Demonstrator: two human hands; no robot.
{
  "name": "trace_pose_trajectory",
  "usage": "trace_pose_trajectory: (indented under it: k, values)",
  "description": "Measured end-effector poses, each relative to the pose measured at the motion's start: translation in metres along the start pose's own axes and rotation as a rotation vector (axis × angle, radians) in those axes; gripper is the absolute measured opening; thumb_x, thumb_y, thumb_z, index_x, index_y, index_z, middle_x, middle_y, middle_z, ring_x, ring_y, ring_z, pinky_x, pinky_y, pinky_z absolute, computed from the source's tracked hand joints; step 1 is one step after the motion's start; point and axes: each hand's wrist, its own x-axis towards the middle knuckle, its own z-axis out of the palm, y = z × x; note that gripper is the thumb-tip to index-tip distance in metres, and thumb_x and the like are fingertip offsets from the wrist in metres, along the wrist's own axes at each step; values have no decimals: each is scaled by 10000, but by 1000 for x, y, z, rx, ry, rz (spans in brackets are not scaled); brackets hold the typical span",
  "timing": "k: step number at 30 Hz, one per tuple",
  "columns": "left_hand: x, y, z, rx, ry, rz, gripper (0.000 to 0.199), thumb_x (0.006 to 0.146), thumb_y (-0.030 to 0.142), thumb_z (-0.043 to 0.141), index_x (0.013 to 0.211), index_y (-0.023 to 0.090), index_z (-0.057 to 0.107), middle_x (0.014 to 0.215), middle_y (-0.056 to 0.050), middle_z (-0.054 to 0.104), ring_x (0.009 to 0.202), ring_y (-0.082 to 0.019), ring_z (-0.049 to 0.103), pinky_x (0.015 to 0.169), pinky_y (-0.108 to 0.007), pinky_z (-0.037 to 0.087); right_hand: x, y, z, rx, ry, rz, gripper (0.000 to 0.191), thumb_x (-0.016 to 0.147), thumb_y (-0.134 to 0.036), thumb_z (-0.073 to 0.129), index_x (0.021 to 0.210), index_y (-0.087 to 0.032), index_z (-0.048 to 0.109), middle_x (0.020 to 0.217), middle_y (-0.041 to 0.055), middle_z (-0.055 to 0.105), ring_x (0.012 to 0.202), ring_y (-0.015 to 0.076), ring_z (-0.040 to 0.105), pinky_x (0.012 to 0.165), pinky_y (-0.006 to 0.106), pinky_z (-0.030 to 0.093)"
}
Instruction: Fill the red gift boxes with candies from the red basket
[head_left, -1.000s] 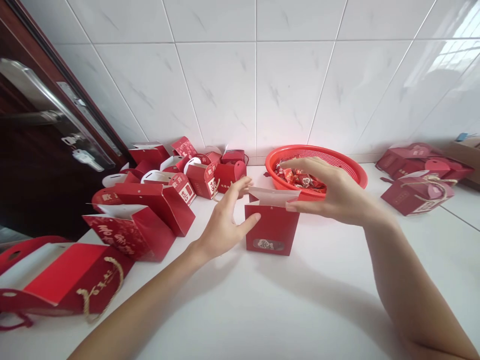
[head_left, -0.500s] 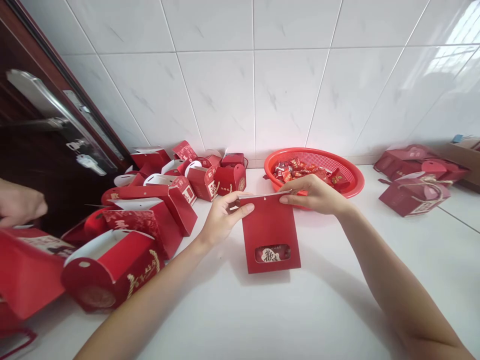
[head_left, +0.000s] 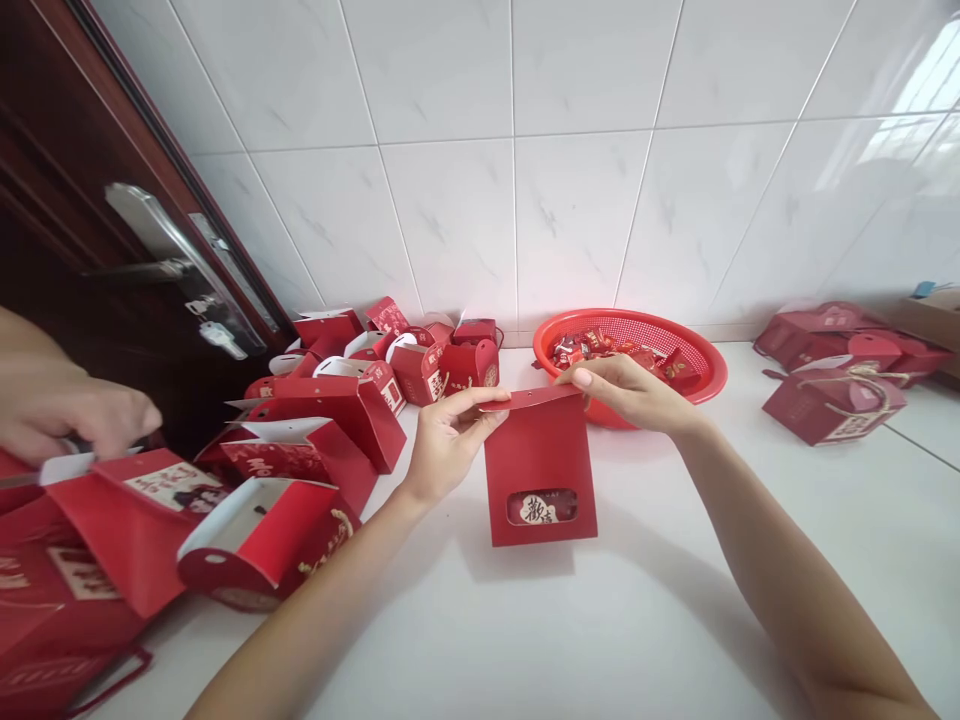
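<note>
Red bag (head_left: 538,445): open top now pinched together, bent over; co-worker's hand (head_left: 86,412) appeared left.

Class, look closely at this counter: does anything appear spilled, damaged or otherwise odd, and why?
Nothing looks spilled or damaged. The wrapped sweets lie inside the red basket, and the bag held by left hand and right hand looks whole. At left, though, red boxes crowd together at mixed angles, which seems untidy.

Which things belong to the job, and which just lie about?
Likely in the job:
red rectangular paper bag, top held by left hand and right hand
red oval plastic basket of red wrapped packets
open red cardboard boxes

Apparently lying about:
silver metal keys
brown cardboard box
</note>
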Motion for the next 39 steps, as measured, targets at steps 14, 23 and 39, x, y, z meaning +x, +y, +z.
trace_pose_trajectory:
  k: [14,23,39]
  values:
    - [-12,10,1,-30,-22,29,148,790,261,724,892,210,819,928,-54,825,880,-227,773,720,-290,639,-5,-13,4,-83,49,-35,267,929,-399,632,836,-161,709,761,32,688,673,137,586,611,260,433]
    - [-25,-2,6,-37,180,-6,281,794,390,792,997,196,804,979,-78,818,890,-233,774,792,-327,643,-3,-10,9,64,-49,-18,299,932,-446,638,901,-153,692,841,50,688,736,154,605,630,268,450]
    - [-42,-2,2,-70,-144,-35,412,846,418,766,1196,209,708,972,-81,827,914,-245,786,793,-326,650,-46,-6,-5,88,-91,21,406,922,-519,637,749,-153,661,666,-4,551,623,117,457,561,267,359]
